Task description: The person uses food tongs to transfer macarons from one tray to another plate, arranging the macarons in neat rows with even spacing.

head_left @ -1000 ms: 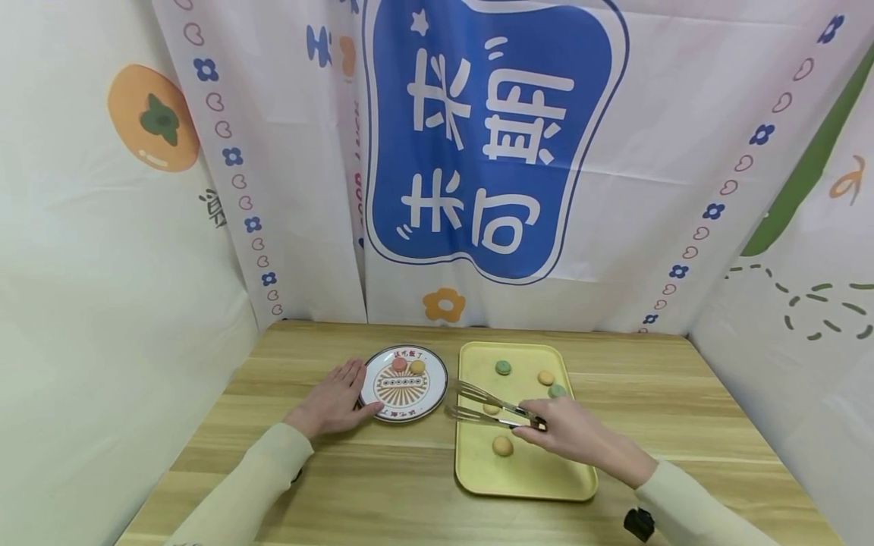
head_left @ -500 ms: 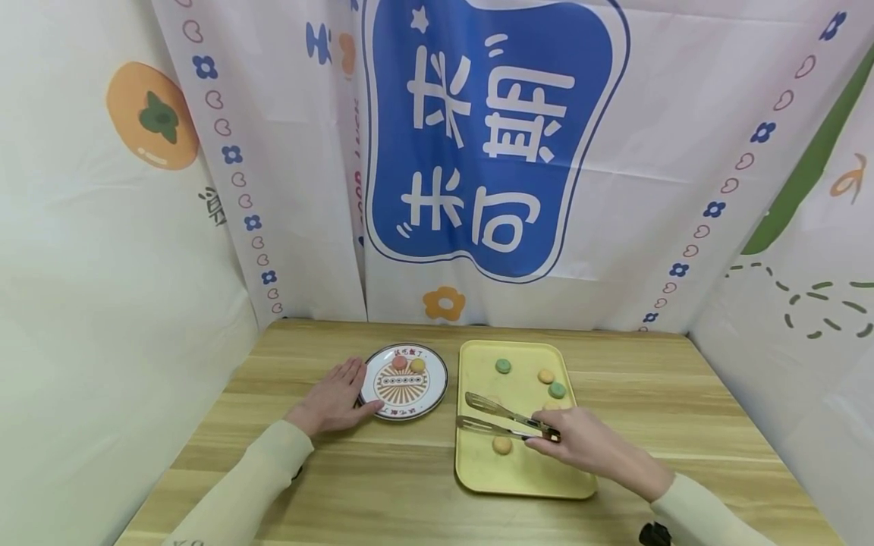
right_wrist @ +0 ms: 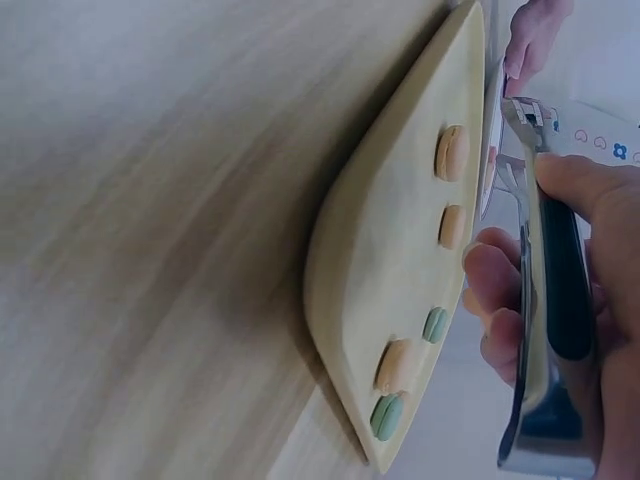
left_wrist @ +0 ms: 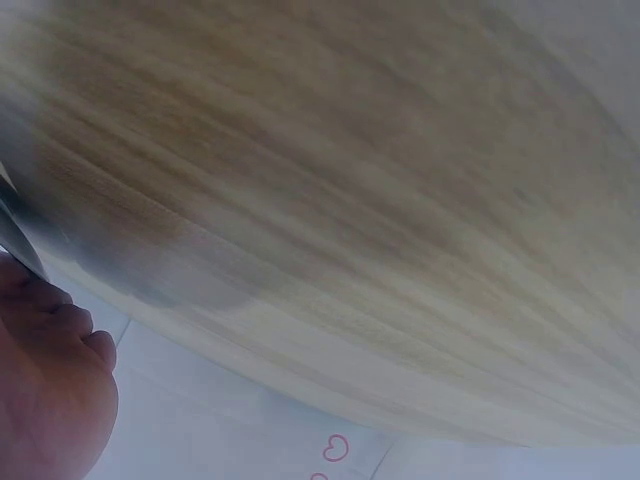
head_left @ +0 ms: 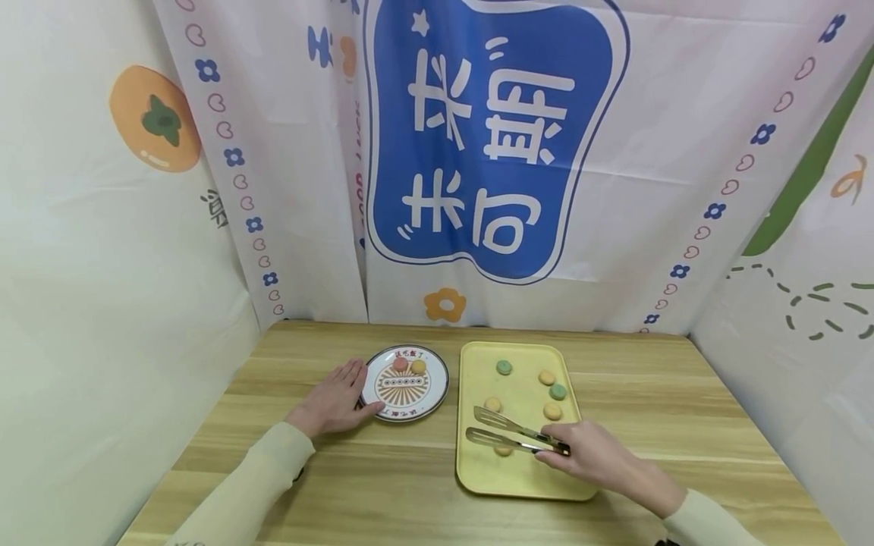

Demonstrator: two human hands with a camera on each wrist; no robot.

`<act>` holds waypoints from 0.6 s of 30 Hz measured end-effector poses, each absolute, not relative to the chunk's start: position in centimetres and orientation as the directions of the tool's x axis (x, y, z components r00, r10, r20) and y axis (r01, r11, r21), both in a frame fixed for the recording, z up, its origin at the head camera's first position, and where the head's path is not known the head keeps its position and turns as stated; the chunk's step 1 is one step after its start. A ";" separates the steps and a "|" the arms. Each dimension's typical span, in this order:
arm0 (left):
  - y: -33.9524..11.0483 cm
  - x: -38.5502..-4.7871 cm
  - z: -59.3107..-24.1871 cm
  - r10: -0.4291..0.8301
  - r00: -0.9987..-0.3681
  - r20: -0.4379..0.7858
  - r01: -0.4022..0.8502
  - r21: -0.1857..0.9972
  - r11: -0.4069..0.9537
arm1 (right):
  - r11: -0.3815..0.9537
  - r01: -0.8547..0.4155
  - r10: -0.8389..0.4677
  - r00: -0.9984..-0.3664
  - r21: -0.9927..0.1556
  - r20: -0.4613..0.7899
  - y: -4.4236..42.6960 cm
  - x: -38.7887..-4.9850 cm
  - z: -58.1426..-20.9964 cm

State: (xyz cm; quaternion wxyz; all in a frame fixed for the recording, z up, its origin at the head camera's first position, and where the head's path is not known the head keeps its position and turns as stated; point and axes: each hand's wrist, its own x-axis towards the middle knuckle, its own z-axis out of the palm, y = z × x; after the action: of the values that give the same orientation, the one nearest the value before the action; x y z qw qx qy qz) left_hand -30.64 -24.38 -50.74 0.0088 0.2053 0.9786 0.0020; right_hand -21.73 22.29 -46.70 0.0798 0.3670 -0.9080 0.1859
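My left hand (head_left: 332, 402) lies with fingers extended against the left rim of a round white plate (head_left: 433, 393). On that plate are a pink macaron (head_left: 400, 364) and a yellow macaron (head_left: 419, 367). My right hand (head_left: 592, 455) grips metal tongs (head_left: 505, 424) with dark handles (right_wrist: 567, 285); their arms are spread above a yellow tray (head_left: 526, 481). Beneath the lower arm, a yellow macaron (head_left: 504, 450) is partly hidden. Other macarons on the tray include a green one (head_left: 504, 367) and a yellow one (head_left: 493, 405) beyond the tongs.
Further macarons, a green one (head_left: 558, 391) and yellow ones (head_left: 552, 411), sit near the tray's right edge. Plate and tray stand side by side on a wooden table (head_left: 382, 485). Printed cloth (head_left: 492, 303) hangs behind the table and along both sides.
My right hand has drawn the tongs from beside the plate back toward the right and nearer to me, over the tray's front yellow macaron. The left hand has stayed in place.
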 end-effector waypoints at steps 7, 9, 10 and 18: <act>-24.3 -30.5 -50.6 0.405 -0.914 -0.007 0.405 -0.001 0.914 | 0.632 -0.717 -0.638 -0.697 -0.293 0.328 23.2 -21.2 -47.1; -24.3 -30.5 -50.6 0.403 -0.915 -0.007 0.403 0.002 0.915 | 0.632 -0.719 -0.640 -0.695 -0.290 0.327 23.4 -21.0 -47.2; -24.3 -30.5 -50.6 0.403 -0.915 -0.005 0.403 0.004 0.915 | 0.633 -0.717 -0.639 -0.697 -0.292 0.325 23.6 -20.9 -47.3; -24.2 -30.5 -50.6 0.398 -0.917 -0.018 0.398 0.005 0.917 | 0.649 -0.716 -0.626 -0.695 -0.258 0.354 24.3 -20.6 -47.5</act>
State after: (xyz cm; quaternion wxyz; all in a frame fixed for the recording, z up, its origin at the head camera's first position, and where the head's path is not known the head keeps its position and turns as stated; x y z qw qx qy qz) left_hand -30.49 -24.19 -50.59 0.0094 0.2032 0.9791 0.0004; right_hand -20.59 24.32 -47.47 0.1174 0.3724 -0.9004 0.1918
